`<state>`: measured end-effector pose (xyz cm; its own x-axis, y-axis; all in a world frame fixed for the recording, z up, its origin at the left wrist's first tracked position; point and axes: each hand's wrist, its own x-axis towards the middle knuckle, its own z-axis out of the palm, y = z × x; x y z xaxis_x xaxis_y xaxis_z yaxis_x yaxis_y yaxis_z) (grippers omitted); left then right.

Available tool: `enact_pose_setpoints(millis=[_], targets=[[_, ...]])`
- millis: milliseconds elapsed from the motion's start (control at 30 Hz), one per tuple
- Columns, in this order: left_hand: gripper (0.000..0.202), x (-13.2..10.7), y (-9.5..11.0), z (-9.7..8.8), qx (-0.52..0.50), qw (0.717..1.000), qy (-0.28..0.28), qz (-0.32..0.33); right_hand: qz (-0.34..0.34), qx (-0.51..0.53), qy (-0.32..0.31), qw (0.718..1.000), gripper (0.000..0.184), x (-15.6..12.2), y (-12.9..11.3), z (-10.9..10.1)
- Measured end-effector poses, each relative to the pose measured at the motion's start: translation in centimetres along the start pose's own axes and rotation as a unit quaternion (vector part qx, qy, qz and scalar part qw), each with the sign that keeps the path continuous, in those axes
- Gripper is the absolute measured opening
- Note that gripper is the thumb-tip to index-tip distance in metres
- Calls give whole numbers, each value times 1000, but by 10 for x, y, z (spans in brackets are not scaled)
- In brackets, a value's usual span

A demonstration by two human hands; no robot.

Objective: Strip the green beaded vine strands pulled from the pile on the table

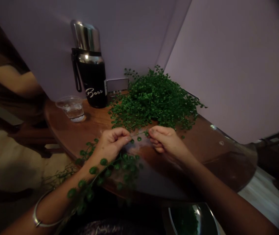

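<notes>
Between my hands stretches a thin green stem with small round leaves (pixel 139 138). My left hand (pixel 113 142) pinches it at one side, thumb against the curled fingers. On the other side my right hand (pixel 164 137) is closed on the same stem near a leaf cluster. Another leafy strand (pixel 105 168) hangs across my left forearm, its lower end blurred. Just beyond my hands, a large heap of the same green trailing strands (pixel 155 94) lies on the table. A metal bangle (pixel 38 223) circles my left wrist.
Behind the round wooden table (pixel 218 143) rise pale walls. A black and silver flask (pixel 91 70), a clear plastic cup of liquid (pixel 73 109) and a phone-like flat object (pixel 117 85) stand at the back. A person's arm (pixel 17 80) shows at left. A shiny container (pixel 190 218) sits below the table edge.
</notes>
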<state>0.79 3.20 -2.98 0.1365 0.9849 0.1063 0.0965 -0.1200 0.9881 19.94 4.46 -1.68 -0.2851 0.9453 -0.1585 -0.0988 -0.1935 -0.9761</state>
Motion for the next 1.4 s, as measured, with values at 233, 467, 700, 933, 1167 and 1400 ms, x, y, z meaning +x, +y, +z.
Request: enact_pose_setpoints(millis=[233,467,700,933,1167,1400], targets=[[14,2,-3,-2,-17,999,22,-18,-56,120,97,986,18,6,-25,-32],[15,3,-3,0,-40,998,40,-9,59,110,-51,991,24,2,-2,0],[14,1,-2,2,-33,999,30,-4,59,32,-143,987,29,-5,6,12],[14,1,-2,1,-11,1000,-2,0,50,10,-107,993,25,-4,8,17],[14,2,-2,2,-22,999,-26,11,47,19,-46,998,26,-5,4,17],[14,4,-5,-2,-40,999,31,-3,-69,130,113,983,20,0,-22,-22]])
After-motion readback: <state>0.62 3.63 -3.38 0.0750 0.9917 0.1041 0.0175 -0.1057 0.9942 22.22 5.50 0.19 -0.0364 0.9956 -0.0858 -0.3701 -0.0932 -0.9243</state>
